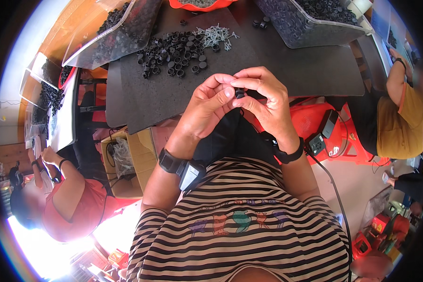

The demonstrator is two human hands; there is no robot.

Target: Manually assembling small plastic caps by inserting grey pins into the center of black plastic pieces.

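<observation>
Both of my hands meet in front of my chest, just off the near edge of the dark work table. A small black plastic part (239,92) is pinched between the thumb and fingers of my right hand (267,94). Closed at its tips, my left hand (211,101) presses thumb and index finger together against the part's left side; whatever they pinch is hidden. Beyond the hands lies a loose pile of round black plastic caps (174,52). Touching the pile's right side is a heap of silver screws (217,35).
Clear plastic bins of black parts stand at the back left (120,44) and back right (310,28), with a red bowl (202,5) between. A cardboard box (141,160) sits below left. Co-workers sit left (77,202) and right (399,122). A black cable (336,188) hangs at right.
</observation>
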